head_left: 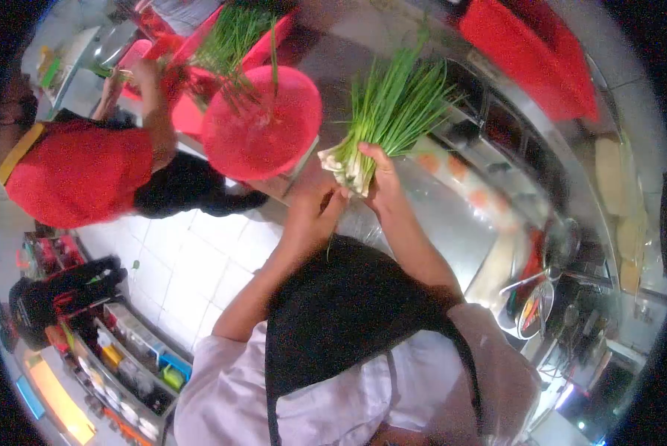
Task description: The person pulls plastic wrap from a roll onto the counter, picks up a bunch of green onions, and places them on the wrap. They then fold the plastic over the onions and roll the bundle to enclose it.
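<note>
There it was: the spring onion bunch [404,104], up above the counter [449,234], the right hand [382,178] wrapped snugly round it! The left hand [317,212] bunched its fingertips at the white ends, apparently picking at roots; pinching anything? Too blurred to tell. The next move called for a steady right hold. Far left, a pink basin [226,141]; beyond, a red-shirted co-worker [88,175].

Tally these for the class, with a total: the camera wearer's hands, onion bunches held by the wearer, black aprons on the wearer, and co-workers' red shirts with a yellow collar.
Hands, left hand and right hand: 2
Held bunch of green onions: 1
Black apron: 1
Red shirt with yellow collar: 1
Total: 5
</note>
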A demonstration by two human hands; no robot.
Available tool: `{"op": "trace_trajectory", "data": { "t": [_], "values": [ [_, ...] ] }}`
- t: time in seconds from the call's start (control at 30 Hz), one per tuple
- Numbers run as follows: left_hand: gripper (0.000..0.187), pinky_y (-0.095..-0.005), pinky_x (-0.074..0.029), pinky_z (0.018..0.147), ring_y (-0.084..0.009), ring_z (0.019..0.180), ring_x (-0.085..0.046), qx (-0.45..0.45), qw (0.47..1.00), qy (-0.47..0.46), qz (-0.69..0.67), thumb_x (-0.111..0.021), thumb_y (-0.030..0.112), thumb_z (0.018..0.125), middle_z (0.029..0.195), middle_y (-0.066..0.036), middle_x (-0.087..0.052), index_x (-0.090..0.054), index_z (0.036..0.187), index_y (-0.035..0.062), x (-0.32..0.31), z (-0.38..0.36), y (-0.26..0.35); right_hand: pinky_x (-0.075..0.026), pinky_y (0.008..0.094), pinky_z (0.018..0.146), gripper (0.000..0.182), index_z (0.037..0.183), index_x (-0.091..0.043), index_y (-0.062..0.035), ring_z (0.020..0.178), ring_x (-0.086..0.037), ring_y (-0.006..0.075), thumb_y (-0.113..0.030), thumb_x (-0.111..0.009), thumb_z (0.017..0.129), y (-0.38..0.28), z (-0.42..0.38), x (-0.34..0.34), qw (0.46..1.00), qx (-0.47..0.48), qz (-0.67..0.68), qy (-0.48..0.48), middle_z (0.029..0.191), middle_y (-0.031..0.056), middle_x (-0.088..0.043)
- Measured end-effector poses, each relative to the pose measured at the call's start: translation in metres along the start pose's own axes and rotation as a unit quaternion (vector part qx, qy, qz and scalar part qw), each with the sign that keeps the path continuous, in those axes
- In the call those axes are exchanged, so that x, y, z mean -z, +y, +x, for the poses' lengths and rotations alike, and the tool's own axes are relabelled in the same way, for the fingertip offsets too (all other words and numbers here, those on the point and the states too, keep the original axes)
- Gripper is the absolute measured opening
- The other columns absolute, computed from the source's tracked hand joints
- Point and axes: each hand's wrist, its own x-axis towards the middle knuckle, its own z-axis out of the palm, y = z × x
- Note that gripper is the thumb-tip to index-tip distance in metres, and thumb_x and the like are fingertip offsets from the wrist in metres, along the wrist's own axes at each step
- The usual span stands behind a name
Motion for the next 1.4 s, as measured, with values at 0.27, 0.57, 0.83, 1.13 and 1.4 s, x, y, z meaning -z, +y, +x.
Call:
{"op": "trace_trajectory", "data": {
  "t": [0.27, 0.57, 0.83, 1.13, 1.4],
  "values": [
    [0.026, -0.028, -0.04, 0.05, -0.0087, 0.053, -0.051, 0.025, 0.999, -0.014, 0.024, -0.058, 0.026, 0.104, 0.064, 0.0, -0.053, -0.061, 0.092, 0.0028, 0.002, 0.0, -0.005, -0.061, 0.0441, 0.085, 0.038, 0.117, -0.065, -0.0043, 0.091, -0.074, 0.0286, -0.027, -0.073, 0.087, 0.006, 0.01, 0.014, 1.0, 0.026, 0.003, 0.011, 0.105, 0.0127, -0.073],
    [0.024, -0.0269, -0.042, 0.056, -0.0089, 0.061, -0.053, 0.058, 0.987, -0.071, -0.13, -0.06, 0.027, 0.104, 0.069, 0.001, -0.055, -0.061, 0.091, 0.0059, 0.017, -0.007, -0.019, -0.063, 0.0457, 0.085, 0.038, 0.123, -0.06, -0.0007, 0.096, -0.073, 0.0305, -0.024, -0.066, 0.093, 0.006, 0.013, 0.014, 1.0, 0.011, 0.016, 0.02, 0.111, 0.0166, -0.072],
    [0.026, -0.0272, -0.046, 0.058, -0.0096, 0.062, -0.056, 0.157, 0.973, -0.073, -0.155, -0.062, 0.029, 0.103, 0.072, 0.0, -0.058, -0.064, 0.097, 0.0042, 0.012, 0.009, 0.004, -0.064, 0.0488, 0.079, 0.044, 0.123, -0.06, -0.0022, 0.096, -0.074, 0.0314, -0.03, -0.07, 0.09, 0.0, 0.006, 0.021, 0.997, -0.036, -0.056, 0.05, 0.11, 0.0159, -0.072],
    [0.03, -0.032, -0.046, 0.06, -0.013, 0.063, -0.057, 0.095, 0.991, -0.038, -0.091, -0.058, 0.03, 0.103, 0.069, -0.003, -0.057, -0.068, 0.102, 0.0019, -0.013, 0.01, -0.028, -0.063, 0.0515, 0.073, 0.047, 0.125, -0.062, -0.0048, 0.094, -0.074, 0.0306, -0.035, -0.072, 0.09, 0.003, 0.001, 0.029, 0.998, -0.062, -0.003, 0.029, 0.11, 0.0149, -0.073],
    [0.023, -0.0339, -0.044, 0.057, -0.0153, 0.058, -0.051, -0.023, 0.99, -0.14, -0.002, -0.057, 0.02, 0.098, 0.071, -0.005, -0.055, -0.057, 0.085, 0.0009, 0.033, -0.036, 0.019, -0.061, 0.0436, 0.089, 0.052, 0.13, -0.06, -0.0025, 0.104, -0.072, 0.0322, -0.039, -0.066, 0.093, 0.0, 0.025, 0.027, 0.999, -0.008, 0.006, -0.048, 0.118, 0.0172, -0.072]
  ]
}}
